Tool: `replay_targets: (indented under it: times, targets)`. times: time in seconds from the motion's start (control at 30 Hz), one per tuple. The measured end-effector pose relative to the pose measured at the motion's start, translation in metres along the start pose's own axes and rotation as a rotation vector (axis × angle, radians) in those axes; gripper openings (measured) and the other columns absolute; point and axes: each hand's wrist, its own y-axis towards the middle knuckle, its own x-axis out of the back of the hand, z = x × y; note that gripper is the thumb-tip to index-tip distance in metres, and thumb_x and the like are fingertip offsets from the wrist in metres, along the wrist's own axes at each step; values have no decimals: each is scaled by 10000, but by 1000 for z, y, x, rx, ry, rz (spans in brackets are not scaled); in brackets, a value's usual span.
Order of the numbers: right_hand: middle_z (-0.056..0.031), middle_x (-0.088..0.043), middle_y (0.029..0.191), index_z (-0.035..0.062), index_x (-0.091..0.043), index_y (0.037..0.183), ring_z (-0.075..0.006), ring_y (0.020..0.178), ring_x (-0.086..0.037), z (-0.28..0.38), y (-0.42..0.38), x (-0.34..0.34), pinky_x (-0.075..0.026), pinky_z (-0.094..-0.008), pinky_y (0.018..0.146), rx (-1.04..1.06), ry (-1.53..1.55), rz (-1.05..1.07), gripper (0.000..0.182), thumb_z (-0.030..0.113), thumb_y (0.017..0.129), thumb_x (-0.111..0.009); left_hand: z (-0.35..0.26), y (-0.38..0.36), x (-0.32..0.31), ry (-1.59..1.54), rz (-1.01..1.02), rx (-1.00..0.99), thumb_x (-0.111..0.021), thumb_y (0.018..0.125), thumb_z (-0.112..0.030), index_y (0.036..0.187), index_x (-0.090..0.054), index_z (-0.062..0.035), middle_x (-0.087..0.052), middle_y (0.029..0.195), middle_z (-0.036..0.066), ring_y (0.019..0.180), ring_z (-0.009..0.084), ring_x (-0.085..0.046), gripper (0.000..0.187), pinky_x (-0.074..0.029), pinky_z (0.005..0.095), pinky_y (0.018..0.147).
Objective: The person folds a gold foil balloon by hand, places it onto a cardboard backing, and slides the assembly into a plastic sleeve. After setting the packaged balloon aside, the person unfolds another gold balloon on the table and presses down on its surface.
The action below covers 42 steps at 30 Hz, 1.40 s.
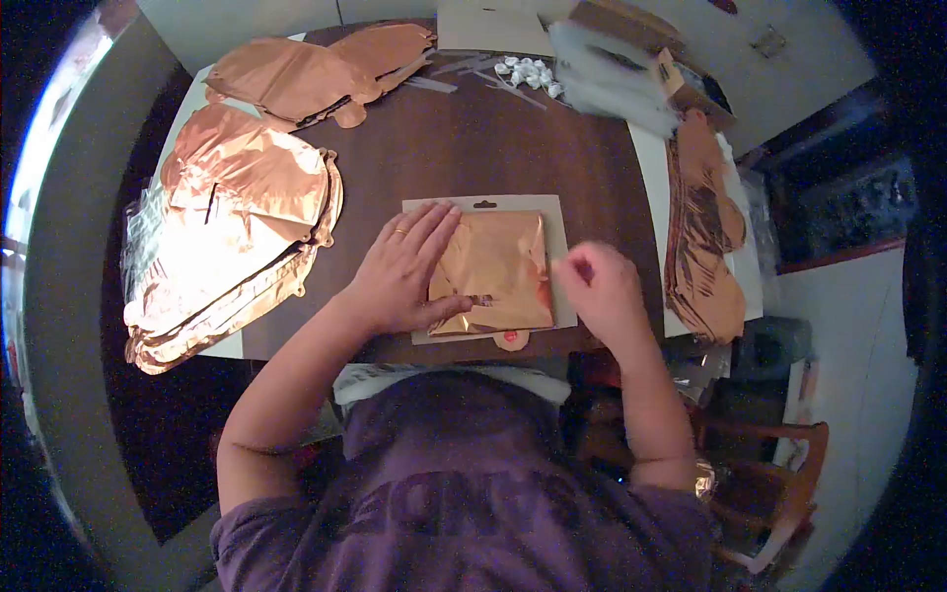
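Observation:
A folded copper-coloured foil balloon (pixel 498 261) lies on a pale backing card (pixel 554 232) that has a hang slot at its far edge. My left hand (pixel 409 266) rests on the left part of the foil with its fingers stretched out and the thumb pointing right. Just off the card's right edge is my right hand (pixel 604 286), its fingers curled in. Whatever may be between those fingers is hidden. A small tab with a red spot (pixel 511 339) sticks out under the near edge of the card.
Flat copper foil balloons are piled at the left (pixel 247 187), far left (pixel 296 79) and right (pixel 702 237). Small white bundles (pixel 528 72), clear strips (pixel 434 85), plastic bags (pixel 612 79) and an open box (pixel 695 84) lie along the far side. A wooden chair (pixel 764 483) stands right.

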Motion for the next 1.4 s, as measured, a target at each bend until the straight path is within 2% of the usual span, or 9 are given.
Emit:
replay_targets:
  times: [0.17,0.37,0.47,0.57,0.67,0.8,1.0,1.1,1.4]
  targets:
    - [-138,-651,779,39,-642,814,-311,715,-652,-3,-35,-3,-513,-419,652,-2,-135,111,277,302,822,-731,-5,6,9,9,8,-4,-729,730,-536,1453,-298,30,-436,1397,200,1303,368,-402,1014,-331,484,1060]
    - [-67,-629,663,11,-643,804,-143,577,-584,-6,-35,-17,-466,-307,546,-49,43,45,251,224,794,-776,-6,10,13,40,26,4,-741,709,-536,1461,-296,14,-466,1341,187,1254,369,-427,1032,-348,467,1028]
    - [-125,-674,755,34,-667,865,-271,685,-658,-2,-28,-11,-518,-388,633,-131,50,168,304,312,788,-765,-5,11,11,66,18,-1,-748,697,-533,1464,-296,7,-467,1334,182,1251,377,-426,1042,-347,464,1029]
    - [-56,-649,688,9,-653,831,-112,596,-577,-3,-15,-8,-479,-290,571,-131,76,199,208,182,796,-763,-4,10,13,23,62,32,-758,683,-567,1496,-262,-22,-439,1379,208,1279,394,-400,1097,-324,489,1073]
    - [-63,-662,734,23,-668,882,-105,647,-588,-3,8,1,-491,-285,612,-39,148,87,172,162,812,-741,-5,11,16,-15,93,51,-762,679,-565,1492,-282,-28,-440,1380,203,1279,398,-397,1087,-326,494,1066]
    - [-49,-621,841,27,-666,1023,-120,667,-549,-27,61,6,-477,-283,635,256,20,-90,240,103,801,-719,-3,8,11,-19,26,15,-749,698,-565,1464,-327,-24,-443,1379,201,1278,400,-402,1029,-325,504,1061]
    - [-47,-547,847,36,-660,1101,-137,671,-526,-26,81,1,-465,-283,647,343,30,16,311,82,797,-709,1,-3,1,-2,-38,5,-717,751,-538,1431,-362,-16,-417,1419,202,1317,394,-382,928,-308,504,1079]
    - [-128,-597,896,55,-666,1071,-285,853,-623,-27,94,-2,-505,-373,752,330,22,42,256,110,821,-663,1,-2,1,4,-23,15,-709,760,-535,1430,-361,-13,-411,1429,204,1330,393,-371,918,-302,506,1085]
    - [-124,-642,910,76,-714,974,-296,884,-627,-37,122,-4,-505,-383,793,381,59,157,186,184,827,-679,-1,-2,2,1,-27,21,-700,764,-526,1428,-359,-10,-412,1426,202,1333,388,-363,908,-299,504,1086]
